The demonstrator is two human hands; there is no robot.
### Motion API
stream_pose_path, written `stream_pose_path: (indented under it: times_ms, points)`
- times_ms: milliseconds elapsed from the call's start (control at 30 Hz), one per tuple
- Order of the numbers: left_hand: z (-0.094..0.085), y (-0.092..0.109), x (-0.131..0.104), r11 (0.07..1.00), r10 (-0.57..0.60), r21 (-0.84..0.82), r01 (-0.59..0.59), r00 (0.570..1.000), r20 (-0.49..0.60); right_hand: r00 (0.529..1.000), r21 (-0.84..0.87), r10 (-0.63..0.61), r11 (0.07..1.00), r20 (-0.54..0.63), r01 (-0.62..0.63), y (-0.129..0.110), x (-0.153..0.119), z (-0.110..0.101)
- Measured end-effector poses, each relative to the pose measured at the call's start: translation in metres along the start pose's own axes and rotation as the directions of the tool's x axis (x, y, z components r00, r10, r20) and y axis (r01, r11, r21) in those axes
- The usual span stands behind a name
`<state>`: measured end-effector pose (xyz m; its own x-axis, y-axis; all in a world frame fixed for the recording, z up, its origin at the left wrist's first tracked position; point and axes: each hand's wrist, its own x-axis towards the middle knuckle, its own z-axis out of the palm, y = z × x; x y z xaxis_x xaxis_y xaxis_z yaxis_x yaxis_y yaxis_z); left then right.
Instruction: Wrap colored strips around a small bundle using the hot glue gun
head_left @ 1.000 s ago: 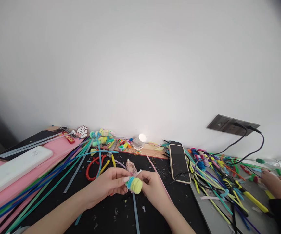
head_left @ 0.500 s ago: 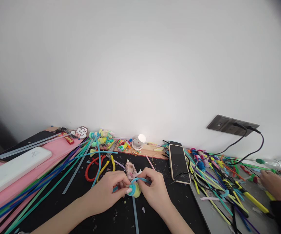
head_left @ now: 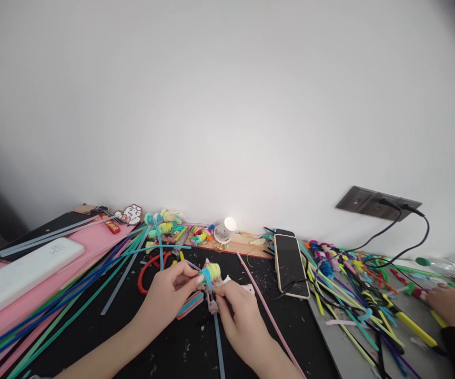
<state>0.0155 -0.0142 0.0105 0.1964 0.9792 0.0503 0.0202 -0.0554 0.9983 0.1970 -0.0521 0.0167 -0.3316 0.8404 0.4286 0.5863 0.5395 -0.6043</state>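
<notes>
My left hand (head_left: 168,297) pinches a small yellow-green fuzzy coil (head_left: 210,272) wound with a blue pipe cleaner, holding it just above the black mat (head_left: 160,342). My right hand (head_left: 238,310) is closed on the blue strand just below the coil, fingertips close to the left thumb. A short bundle of blue and red strips (head_left: 190,306) lies under my left hand. A long pink pipe cleaner (head_left: 269,310) runs diagonally along the mat to the right of my right hand.
Long blue and green pipe cleaners (head_left: 73,300) fan out left beside a white case (head_left: 18,273) on a pink sheet. Red and yellow pliers (head_left: 150,266), a phone (head_left: 289,258) and a lit cup (head_left: 225,229) lie beyond. Another person's hand (head_left: 450,305) works among cables at right.
Both hands lifted the coil up and farther away from me. My right hand shifted from the coil's side to beneath it, pulling the blue strand down. The pink pipe cleaner now lies uncovered.
</notes>
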Motion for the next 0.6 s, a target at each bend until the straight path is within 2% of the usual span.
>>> stream_pose_path:
  times_ms: [133,333,467,600]
  points:
    - [-0.002,0.000,0.004,0.947,-0.189,-0.269,0.173,0.981,-0.036,1.000,0.013,-0.013,1.000,0.014,0.013,0.002,-0.002,0.004]
    - [-0.002,0.001,0.002,0.782,-0.281,-0.527,0.331,0.943,0.176,0.995,0.167,0.084,0.982,0.052,-0.091,0.001,0.005,0.000]
    - [-0.002,-0.001,0.002,0.700,-0.280,-0.580,0.417,0.907,0.314,0.979,0.284,0.188,0.937,0.073,-0.201,0.005,0.008,0.002]
    - [-0.006,0.002,0.003,0.754,-0.236,-0.511,0.413,0.896,0.377,0.929,0.435,0.338,0.821,0.152,-0.370,0.012,0.009,0.004]
